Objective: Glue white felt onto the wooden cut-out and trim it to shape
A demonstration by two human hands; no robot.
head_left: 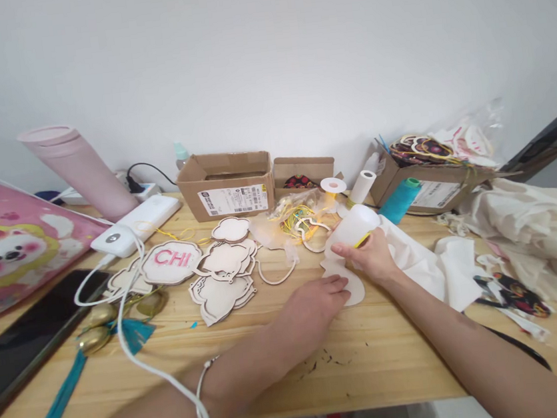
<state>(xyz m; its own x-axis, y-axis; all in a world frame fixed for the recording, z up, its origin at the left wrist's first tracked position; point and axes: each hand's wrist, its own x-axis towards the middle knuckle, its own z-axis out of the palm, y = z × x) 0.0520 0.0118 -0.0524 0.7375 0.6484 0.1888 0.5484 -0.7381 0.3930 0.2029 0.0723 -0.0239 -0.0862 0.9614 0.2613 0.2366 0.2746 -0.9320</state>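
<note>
My right hand [370,257] is wrapped round a white plastic bottle [355,226], which is tilted over the table and has a yellow patch beside my fingers. Below it lies a pale, curvy-edged flat piece [354,289]. My left hand [321,298] rests flat on this piece's left side, fingers stretched out and holding nothing. The bottle's lower end is partly hidden by my right hand. White cloth [415,260] lies just right of that hand. A thin wooden outline frame [306,236] is left of the bottle.
Several cloud-shaped wooden pieces [223,296] and a "CHI" plaque [171,263] lie left of my hands. Cardboard boxes [228,181], a teal thread spool [401,200] and a pink tumbler [80,171] stand behind. A white cable [145,365] crosses my left forearm.
</note>
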